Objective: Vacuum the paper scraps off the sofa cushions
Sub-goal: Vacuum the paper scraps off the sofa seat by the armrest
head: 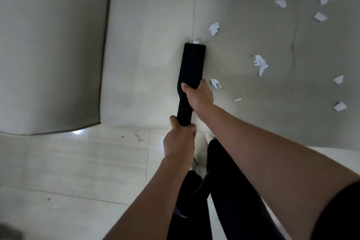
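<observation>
A black vacuum nozzle point(191, 66) lies flat on the pale sofa seat cushion point(148, 25), its mouth pointing away from me at the seam between two cushions. A small paper scrap point(196, 41) sits right at the nozzle's mouth. My right hand point(197, 94) grips the wide part of the nozzle from the right. My left hand point(180, 139) grips the narrow black tube just below it. Several white paper scraps lie on the right cushion, among them a crumpled one point(214, 29), a larger one point(260, 63) and one point(215, 83) close to my right hand.
The sofa's padded armrest point(50, 48) rises on the left. Pale floor tiles point(78, 171) lie below the sofa's front edge. My black-trousered legs point(229, 191) stand against the sofa, with the black hose running between them. More scraps point(340, 106) lie far right.
</observation>
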